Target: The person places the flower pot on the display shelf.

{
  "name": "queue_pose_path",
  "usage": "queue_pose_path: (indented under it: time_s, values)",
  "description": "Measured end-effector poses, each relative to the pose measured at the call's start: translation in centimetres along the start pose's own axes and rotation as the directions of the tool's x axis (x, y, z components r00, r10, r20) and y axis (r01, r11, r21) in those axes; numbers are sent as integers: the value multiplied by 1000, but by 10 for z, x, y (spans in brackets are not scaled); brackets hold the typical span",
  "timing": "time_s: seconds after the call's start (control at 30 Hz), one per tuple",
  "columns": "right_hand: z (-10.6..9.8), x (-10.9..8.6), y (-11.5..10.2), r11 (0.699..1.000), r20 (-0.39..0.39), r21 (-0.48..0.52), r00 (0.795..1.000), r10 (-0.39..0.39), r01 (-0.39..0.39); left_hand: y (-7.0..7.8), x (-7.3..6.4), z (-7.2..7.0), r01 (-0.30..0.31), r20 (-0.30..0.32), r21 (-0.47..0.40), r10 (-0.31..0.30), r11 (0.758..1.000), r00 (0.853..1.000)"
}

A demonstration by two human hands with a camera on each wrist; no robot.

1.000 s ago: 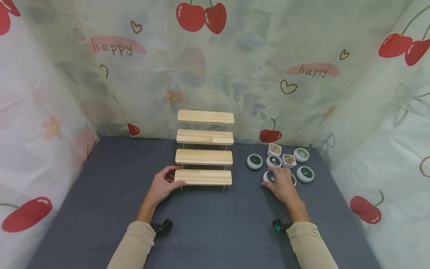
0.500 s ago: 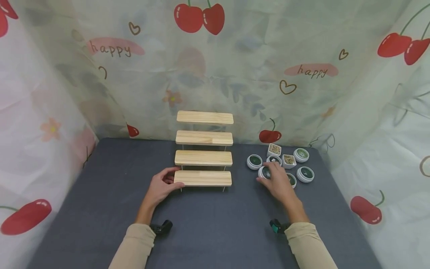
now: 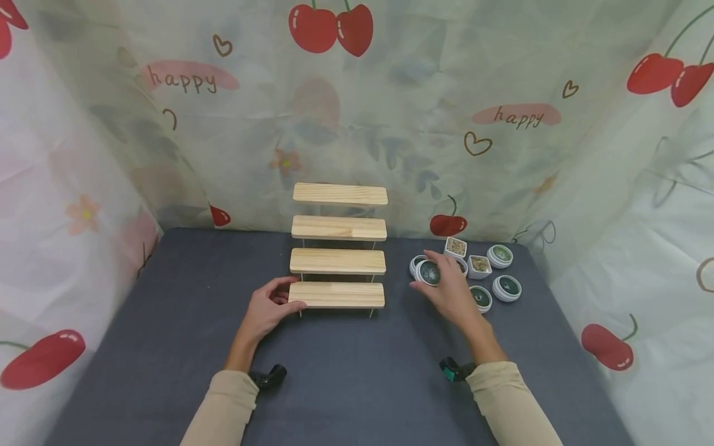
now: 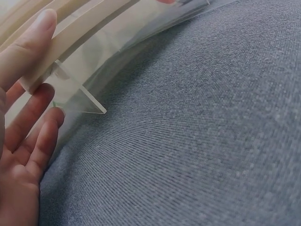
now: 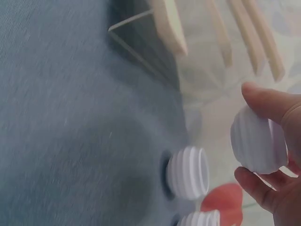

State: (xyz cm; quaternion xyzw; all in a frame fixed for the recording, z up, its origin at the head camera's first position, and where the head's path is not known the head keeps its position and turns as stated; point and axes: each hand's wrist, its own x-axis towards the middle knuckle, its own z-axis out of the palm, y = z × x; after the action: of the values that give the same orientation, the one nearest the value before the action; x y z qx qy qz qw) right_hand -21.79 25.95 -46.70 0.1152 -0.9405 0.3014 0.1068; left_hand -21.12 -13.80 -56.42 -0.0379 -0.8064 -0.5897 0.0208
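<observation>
My left hand (image 3: 270, 311) pinches the left end of the lowest board of a tiered wooden display stand (image 3: 340, 295). In the left wrist view the thumb lies over the board (image 4: 77, 40) and fingers are beneath it, beside a clear support leg (image 4: 82, 89). My right hand (image 3: 456, 296) holds a small white ribbed pot (image 3: 428, 272) with a dark green top between thumb and fingers. The right wrist view shows this pot (image 5: 257, 141) raised off the cloth. In the head view it partly covers another round white pot (image 3: 414, 266) behind it.
Right of my right hand stand round white pots with green tops (image 3: 507, 288) (image 3: 481, 298) (image 3: 500, 256). Two square white pots (image 3: 455, 247) (image 3: 480, 267) with grainy tan contents are among them. A printed curtain (image 3: 340, 124) surrounds the dark cloth-covered table (image 3: 357, 371).
My right hand has lifted the ribbed pot out of the group and carried it left and away from me, towards the stand. My left hand has stayed on the lowest board.
</observation>
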Motion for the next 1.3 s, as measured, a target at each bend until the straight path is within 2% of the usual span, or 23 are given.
queue_pose_path:
  time_s: [0.23,0.43,0.67,0.83,1.07,1.3]
  values:
    - [6,7,-27,988,-22,151,1000,17,-13,2,1,1,34,10,12,-34,999,999]
    - [18,12,-48,981,-24,182,998,-58,61,1,2,2,26,8,11,-26,1000,1000]
    - [34,16,-66,966,-38,218,990,-133,138,-1,1,1,-11,-4,-17,11,1000,1000]
    - [47,18,-78,956,-53,259,990,-129,138,-3,1,1,-22,0,-27,22,999,1000]
    - [61,18,-95,927,-50,365,996,-76,89,-4,1,1,-23,4,-32,23,999,1000]
    - [75,14,-110,901,5,414,990,-142,127,-3,1,1,-6,6,-29,6,1000,1000]
